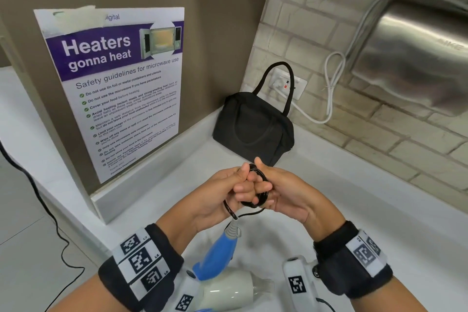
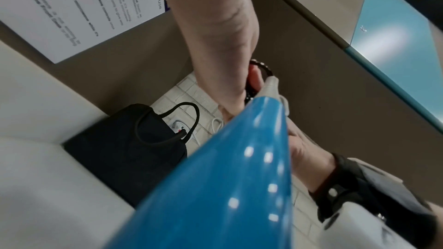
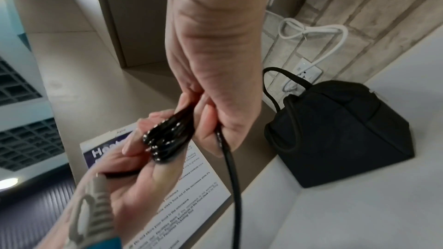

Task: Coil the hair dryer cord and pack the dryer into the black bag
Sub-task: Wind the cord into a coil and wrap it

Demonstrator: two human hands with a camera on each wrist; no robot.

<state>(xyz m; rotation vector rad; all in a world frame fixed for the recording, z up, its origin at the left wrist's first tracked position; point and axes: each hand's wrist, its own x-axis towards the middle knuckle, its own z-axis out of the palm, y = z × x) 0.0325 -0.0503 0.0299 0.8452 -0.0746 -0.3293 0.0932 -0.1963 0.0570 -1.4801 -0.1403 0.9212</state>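
Both hands meet over the white counter point(image 1: 379, 210), holding a small coil of black cord point(image 1: 257, 186) between them. My left hand point(image 1: 228, 192) grips the coil's left side, and my right hand point(image 1: 281, 192) pinches its right side. In the right wrist view the bundled loops point(image 3: 167, 135) lie between both sets of fingers, and a loose cord tail point(image 3: 233, 186) hangs down. The hair dryer hangs just below the hands by its blue handle point(image 1: 217, 253), with its white body point(image 1: 228, 291) near my wrists. The black bag point(image 1: 253, 129) stands in the corner behind the hands; whether it is zipped I cannot tell.
A microwave poster point(image 1: 119, 88) hangs on the brown panel to the left. Behind the bag is a wall socket point(image 1: 286, 83) with a white cable point(image 1: 331, 88) running to a steel hand dryer point(image 1: 417, 58). A black cable point(image 1: 38, 197) trails over the floor at left.
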